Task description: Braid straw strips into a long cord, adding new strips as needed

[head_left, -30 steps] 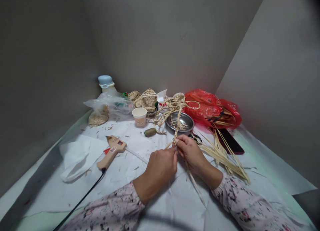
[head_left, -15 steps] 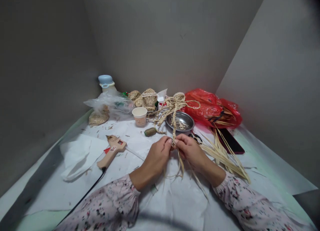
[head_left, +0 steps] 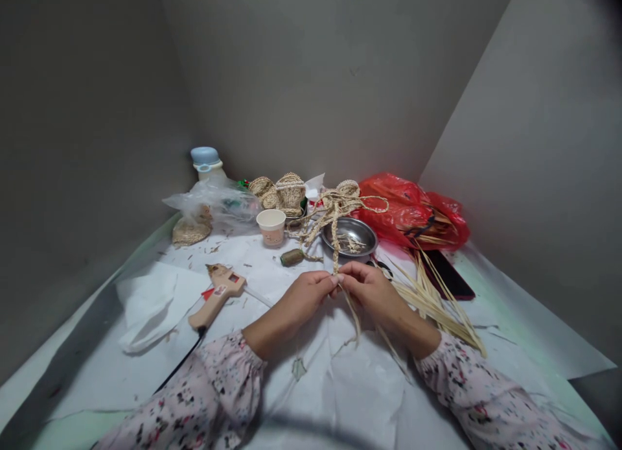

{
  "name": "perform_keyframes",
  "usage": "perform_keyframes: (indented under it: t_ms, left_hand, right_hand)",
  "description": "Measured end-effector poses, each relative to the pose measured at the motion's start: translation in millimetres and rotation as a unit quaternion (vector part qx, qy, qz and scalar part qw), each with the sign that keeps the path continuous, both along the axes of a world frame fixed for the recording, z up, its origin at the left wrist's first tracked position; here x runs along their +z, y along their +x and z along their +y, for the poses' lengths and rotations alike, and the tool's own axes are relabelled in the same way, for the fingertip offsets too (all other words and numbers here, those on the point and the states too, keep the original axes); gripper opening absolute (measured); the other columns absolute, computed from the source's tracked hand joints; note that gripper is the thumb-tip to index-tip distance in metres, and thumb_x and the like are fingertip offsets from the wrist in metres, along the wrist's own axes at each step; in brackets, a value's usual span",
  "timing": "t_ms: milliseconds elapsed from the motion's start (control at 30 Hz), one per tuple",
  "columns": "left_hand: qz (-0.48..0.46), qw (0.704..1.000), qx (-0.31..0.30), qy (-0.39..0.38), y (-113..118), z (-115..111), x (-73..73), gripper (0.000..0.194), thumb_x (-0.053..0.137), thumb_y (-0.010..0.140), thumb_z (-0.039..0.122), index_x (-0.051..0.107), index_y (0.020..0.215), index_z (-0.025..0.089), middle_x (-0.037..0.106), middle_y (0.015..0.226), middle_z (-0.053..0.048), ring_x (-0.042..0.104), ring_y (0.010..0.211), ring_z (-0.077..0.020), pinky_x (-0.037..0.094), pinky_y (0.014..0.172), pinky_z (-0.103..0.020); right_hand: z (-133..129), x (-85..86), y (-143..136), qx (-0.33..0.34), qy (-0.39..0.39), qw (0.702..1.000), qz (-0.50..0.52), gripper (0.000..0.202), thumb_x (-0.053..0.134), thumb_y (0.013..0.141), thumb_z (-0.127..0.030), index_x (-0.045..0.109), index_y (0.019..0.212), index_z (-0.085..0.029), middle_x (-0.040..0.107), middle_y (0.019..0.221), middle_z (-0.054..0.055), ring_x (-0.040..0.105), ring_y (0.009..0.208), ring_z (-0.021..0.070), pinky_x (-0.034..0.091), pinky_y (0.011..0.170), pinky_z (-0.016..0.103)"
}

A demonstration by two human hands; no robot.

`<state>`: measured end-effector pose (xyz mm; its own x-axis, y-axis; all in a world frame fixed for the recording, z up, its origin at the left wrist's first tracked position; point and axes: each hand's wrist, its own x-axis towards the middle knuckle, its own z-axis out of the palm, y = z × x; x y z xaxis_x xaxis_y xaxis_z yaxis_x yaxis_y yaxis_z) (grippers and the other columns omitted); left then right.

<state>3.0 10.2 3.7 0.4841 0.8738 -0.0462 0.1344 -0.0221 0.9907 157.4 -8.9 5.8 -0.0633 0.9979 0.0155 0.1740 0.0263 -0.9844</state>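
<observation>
Both hands meet at the near end of a pale straw braid (head_left: 335,242), in the middle of the table. My left hand (head_left: 308,297) is closed, thumb and fingertips pinching the braid from the left. From the right, my right hand (head_left: 374,294) pinches the same spot, its fingers curled in. Loose straw strands (head_left: 352,310) hang down below the fingers toward me. Away from me, the braid runs over the edge of a metal bowl (head_left: 368,231) holding straw scraps and joins a looped heap of braid (head_left: 337,203). My fingertips partly hide the end of the braiding.
On the left lie a glue gun (head_left: 218,297) with its cord and a white paper or cloth (head_left: 150,307). A paper cup (head_left: 272,228) and thread spool (head_left: 292,257) stand ahead. To the right are straw strips (head_left: 437,307), a dark phone (head_left: 449,278) and a red bag (head_left: 398,207).
My left forearm has shifted a little left, and its thumb now presses against the right fingertips. The braid hangs slightly further left, and the loose strands have swung.
</observation>
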Motion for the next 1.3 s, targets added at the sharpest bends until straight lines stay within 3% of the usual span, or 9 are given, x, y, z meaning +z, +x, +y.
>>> perform_keyframes:
  t_ms: [133, 333, 467, 633, 733, 933, 1067, 1167, 1300]
  left_hand:
    - [0.009, 0.998, 0.051, -0.029, 1, -2, 2.0, 0.025, 0.052, 0.078, 0.035, 0.054, 0.059, 0.018, 0.036, 0.048, 0.005, 0.029, 0.045, -0.0097, 0.02, 0.046, -0.024]
    - [0.042, 0.992, 0.109, 0.053, 1, 3, -7.1, 0.026, 0.051, 0.075, 0.032, 0.055, 0.055, 0.016, 0.05, 0.055, 0.0, 0.043, 0.057, -0.0132, 0.03, 0.056, -0.024]
    - [-0.004, 0.991, 0.127, -0.034, 2, -1, -7.0, 0.022, 0.05, 0.075, 0.029, 0.054, 0.059, 0.016, 0.041, 0.049, 0.004, 0.032, 0.046, -0.009, 0.023, 0.047, -0.022]
    - [-0.094, 0.979, 0.116, -0.137, 1, -3, -6.0, 0.025, 0.053, 0.076, 0.033, 0.043, 0.058, 0.018, 0.03, 0.046, 0.008, 0.019, 0.039, -0.0054, 0.012, 0.04, -0.021]
    - [-0.138, 0.969, 0.106, -0.178, 1, -2, -7.4, 0.026, 0.055, 0.077, 0.035, 0.041, 0.061, 0.019, 0.027, 0.047, 0.01, 0.016, 0.038, -0.0042, 0.01, 0.038, -0.02]
    - [-0.154, 0.965, 0.11, -0.179, 2, 0, -11.1, 0.027, 0.059, 0.076, 0.039, 0.047, 0.064, 0.017, 0.031, 0.048, 0.009, 0.019, 0.039, -0.0039, 0.01, 0.038, -0.02]
    - [-0.133, 0.973, 0.106, -0.156, 0, 0, -7.3, 0.027, 0.057, 0.077, 0.04, 0.051, 0.066, 0.016, 0.028, 0.046, 0.01, 0.018, 0.039, -0.005, 0.01, 0.039, -0.022]
    - [-0.094, 0.983, 0.083, -0.133, 2, -3, -4.0, 0.025, 0.055, 0.078, 0.037, 0.052, 0.064, 0.016, 0.025, 0.045, 0.01, 0.018, 0.04, -0.0057, 0.01, 0.041, -0.022]
    - [-0.049, 0.992, 0.034, -0.112, 7, -11, -1.7, 0.027, 0.052, 0.08, 0.037, 0.054, 0.064, 0.016, 0.028, 0.044, 0.009, 0.019, 0.041, -0.0061, 0.011, 0.042, -0.023]
  right_hand:
    - [3, -1.4, 4, -0.005, 0.007, 1.0, -0.011, 0.018, 0.064, 0.074, -0.033, 0.068, 0.08, -0.017, 0.057, 0.057, -0.003, 0.042, 0.045, 0.0083, 0.031, 0.044, 0.021]
    - [2, -0.1, 0, -0.031, -0.029, 0.999, -0.001, 0.017, 0.062, 0.075, -0.032, 0.066, 0.078, -0.015, 0.06, 0.061, -0.002, 0.047, 0.04, 0.0076, 0.031, 0.039, 0.021]
    - [-6, 0.5, -9, -0.03, -0.018, 0.999, -0.009, 0.016, 0.059, 0.078, -0.03, 0.066, 0.079, -0.015, 0.066, 0.065, 0.002, 0.052, 0.042, 0.0093, 0.036, 0.04, 0.021]
    - [-17, -3.4, -19, -0.045, 0.056, 0.993, -0.094, 0.021, 0.054, 0.083, -0.028, 0.07, 0.092, -0.018, 0.066, 0.061, 0.002, 0.059, 0.05, 0.0144, 0.045, 0.052, 0.026]
    - [-21, -6.8, -22, -0.035, 0.139, 0.974, -0.176, 0.024, 0.052, 0.084, -0.022, 0.071, 0.098, -0.021, 0.071, 0.078, 0.005, 0.064, 0.066, 0.0186, 0.048, 0.066, 0.031]
    - [-26, -9.2, -25, 0.018, 0.245, 0.933, -0.264, 0.027, 0.05, 0.084, -0.015, 0.069, 0.101, -0.022, 0.071, 0.097, 0.009, 0.064, 0.085, 0.0226, 0.046, 0.079, 0.035]
    - [-23, -0.9, -18, -0.046, 0.237, 0.939, -0.245, 0.017, 0.053, 0.086, -0.026, 0.069, 0.083, -0.021, 0.068, 0.077, 0.006, 0.06, 0.068, 0.0188, 0.044, 0.068, 0.03]
    - [-15, 4.5, -10, -0.115, 0.189, 0.96, -0.173, 0.018, 0.057, 0.085, -0.034, 0.067, 0.083, -0.019, 0.067, 0.078, 0.004, 0.058, 0.068, 0.0174, 0.042, 0.065, 0.028]
    - [-3, 2.0, -2, -0.086, 0.101, 0.988, -0.078, 0.022, 0.061, 0.08, -0.039, 0.064, 0.074, -0.018, 0.061, 0.066, 0.0, 0.053, 0.061, 0.0146, 0.039, 0.059, 0.026]
